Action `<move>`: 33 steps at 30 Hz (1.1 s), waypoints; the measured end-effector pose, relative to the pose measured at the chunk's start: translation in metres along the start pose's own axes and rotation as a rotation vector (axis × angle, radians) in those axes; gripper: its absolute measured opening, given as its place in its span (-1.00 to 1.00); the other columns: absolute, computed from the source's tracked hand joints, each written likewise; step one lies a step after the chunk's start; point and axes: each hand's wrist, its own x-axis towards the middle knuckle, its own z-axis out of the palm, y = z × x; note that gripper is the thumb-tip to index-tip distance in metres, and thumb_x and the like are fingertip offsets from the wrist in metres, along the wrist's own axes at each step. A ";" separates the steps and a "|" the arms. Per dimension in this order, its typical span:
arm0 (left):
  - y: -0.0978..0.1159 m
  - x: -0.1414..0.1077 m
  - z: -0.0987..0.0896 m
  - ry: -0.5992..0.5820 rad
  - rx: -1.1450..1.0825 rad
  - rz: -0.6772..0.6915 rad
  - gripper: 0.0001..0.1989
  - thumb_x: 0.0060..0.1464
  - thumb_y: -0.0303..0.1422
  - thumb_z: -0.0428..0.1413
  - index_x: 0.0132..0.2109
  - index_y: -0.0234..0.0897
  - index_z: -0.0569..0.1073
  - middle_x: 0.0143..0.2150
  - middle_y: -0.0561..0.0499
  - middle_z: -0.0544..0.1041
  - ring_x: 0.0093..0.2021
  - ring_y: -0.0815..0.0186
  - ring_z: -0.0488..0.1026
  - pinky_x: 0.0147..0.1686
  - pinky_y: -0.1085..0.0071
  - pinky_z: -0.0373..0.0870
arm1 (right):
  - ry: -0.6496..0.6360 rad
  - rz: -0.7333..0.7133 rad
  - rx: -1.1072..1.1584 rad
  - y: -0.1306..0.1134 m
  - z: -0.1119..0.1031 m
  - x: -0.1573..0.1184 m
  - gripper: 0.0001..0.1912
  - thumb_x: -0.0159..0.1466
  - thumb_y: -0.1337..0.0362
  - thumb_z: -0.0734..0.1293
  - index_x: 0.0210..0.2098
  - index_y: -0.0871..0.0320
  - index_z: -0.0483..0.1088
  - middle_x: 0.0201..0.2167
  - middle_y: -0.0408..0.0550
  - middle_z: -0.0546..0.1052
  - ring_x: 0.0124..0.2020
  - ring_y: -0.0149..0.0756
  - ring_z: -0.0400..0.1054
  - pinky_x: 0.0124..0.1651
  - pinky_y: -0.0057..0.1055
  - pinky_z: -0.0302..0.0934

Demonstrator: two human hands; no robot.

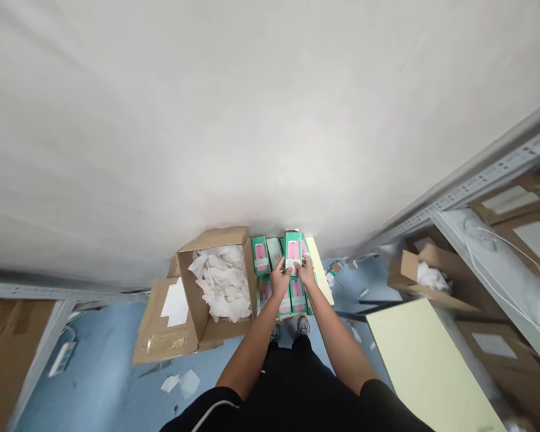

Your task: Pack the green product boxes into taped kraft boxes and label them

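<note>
Toward the right end of the table (323, 276), over its far half: one green-and-pink box (293, 249), picture side up. Both hands on it, at the end nearest the person. Left hand (279, 281) closes on the lower left side, thumb toward the front face; right hand (306, 272) mirrors it on the lower right. Fingers narrow, holding the box between them; tips behind it are hidden. Cannot tell whether its underside touches those below.

Around and under it, other boxes (297, 295) of like pattern lie close together, some along the table's near edge, one at the far left of the group. A plain pale one (274, 251) sits between that and the held one. A bare strip shows along the table's right edge.

Just left of the group, an open carton (199, 312), flaps spread, with crumpled white paper (225, 288) inside. Beyond the far edge, a pale wall (270, 120).

Farther out: blue floor (103, 354) with paper scraps (189, 383) and a power strip (62, 359) at left; at right, a cream board (432, 360) and shelving (481, 171) with more cartons (537, 240).
</note>
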 end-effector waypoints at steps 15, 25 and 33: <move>0.040 -0.114 0.133 -0.602 -0.051 0.153 -0.25 0.11 -0.43 0.18 0.45 -0.18 0.30 0.33 -0.15 0.49 0.24 0.09 0.51 0.14 0.21 0.54 | 0.511 -0.039 0.186 -0.020 -0.188 -0.113 -0.56 0.12 0.17 0.41 0.00 0.08 0.46 -0.05 0.01 0.65 -0.04 -0.08 0.52 0.09 -0.16 0.38; 0.041 -0.293 0.320 -0.985 0.271 0.211 -0.40 0.06 -0.28 0.30 0.26 -0.20 0.48 0.16 -0.18 0.52 0.06 0.10 0.57 0.08 0.19 0.53 | 0.931 0.012 0.336 0.019 -0.400 -0.284 -0.54 0.06 0.15 0.45 -0.04 0.05 0.45 0.02 0.04 0.63 0.01 -0.02 0.50 0.01 -0.12 0.42; 0.034 -0.399 0.409 -1.372 0.331 0.023 -0.38 -0.05 -0.18 0.42 0.12 -0.17 0.40 0.11 -0.09 0.55 -0.23 0.33 0.55 -0.20 0.36 0.54 | 1.118 0.044 0.406 0.062 -0.486 -0.390 -0.54 0.07 0.08 0.47 -0.06 0.04 0.42 0.00 0.04 0.62 0.03 -0.03 0.49 -0.01 -0.14 0.44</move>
